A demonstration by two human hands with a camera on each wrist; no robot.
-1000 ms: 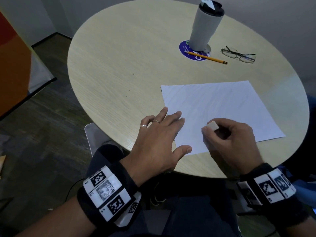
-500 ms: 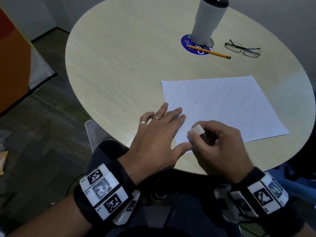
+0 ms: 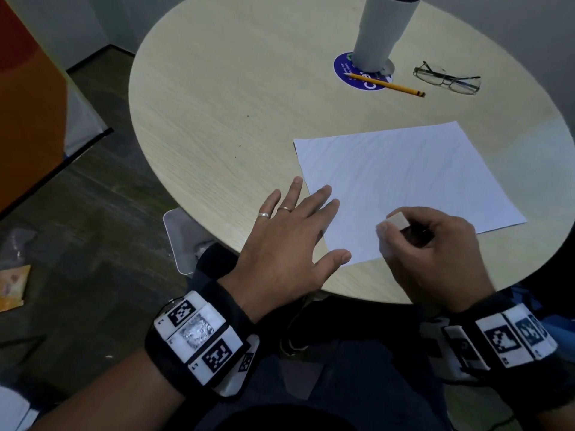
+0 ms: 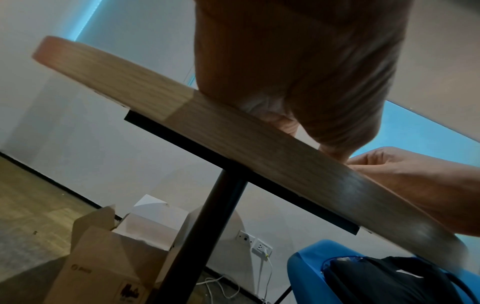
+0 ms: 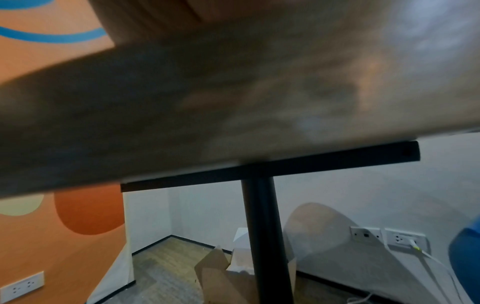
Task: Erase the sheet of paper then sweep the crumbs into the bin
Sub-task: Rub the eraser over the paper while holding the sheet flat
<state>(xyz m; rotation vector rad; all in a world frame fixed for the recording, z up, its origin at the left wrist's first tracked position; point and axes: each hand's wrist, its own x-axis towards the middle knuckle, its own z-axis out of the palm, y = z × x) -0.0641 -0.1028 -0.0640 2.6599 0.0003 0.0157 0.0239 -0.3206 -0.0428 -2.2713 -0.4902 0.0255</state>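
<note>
A round, pale wood-grain counter (image 3: 249, 88) on a single dark post (image 4: 207, 232) fills most of the head view. On its near right part lies a white sheet of paper (image 3: 420, 175), flat, turned slightly so its long axis runs from near left to far right; one corner points toward the person at the counter's near edge. Faint pencil strokes show on its surface.

The left hand (image 3: 289, 244) lies flat, fingers spread and straight, palm down across the sheet's left edge, with the index and middle fingertips and the thumb on the paper and the other fingers on bare wood. Two rings sit on its fingers.

The right hand (image 3: 432, 247) is curled, pinching a small white eraser (image 3: 397, 220) between thumb and fingertips over the near part of the sheet. Whether the eraser touches the paper cannot be told.

At the far side stands a grey tumbler (image 3: 382, 29) on a round blue coaster (image 3: 345, 73). A yellow pencil (image 3: 385, 85) lies across the coaster, its point aimed left. Folded eyeglasses (image 3: 448, 80) rest just right of it.
</note>
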